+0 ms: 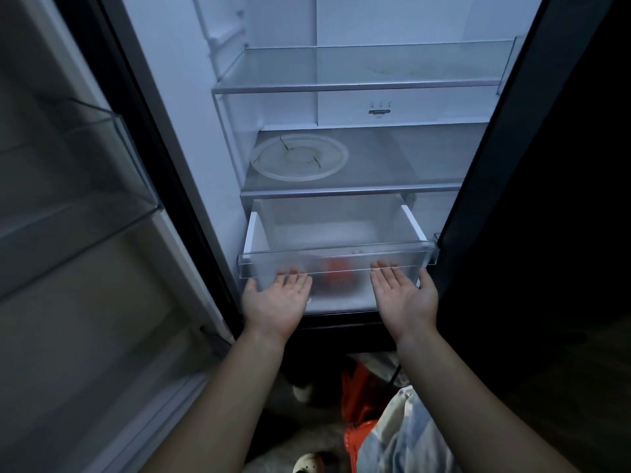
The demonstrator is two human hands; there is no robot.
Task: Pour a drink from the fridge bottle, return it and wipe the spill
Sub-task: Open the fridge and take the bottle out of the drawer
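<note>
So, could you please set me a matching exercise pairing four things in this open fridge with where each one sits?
Things:
1. round translucent white plate
2. clear plastic drawer
3. blurry red item
4. clear plastic door bin

Places:
A. inside the drawer
B. on the open door, at the left
C. on the middle glass shelf
D. pulled partway out, at the bottom

Pairs: 1-C, 2-D, 3-A, 4-B.
</note>
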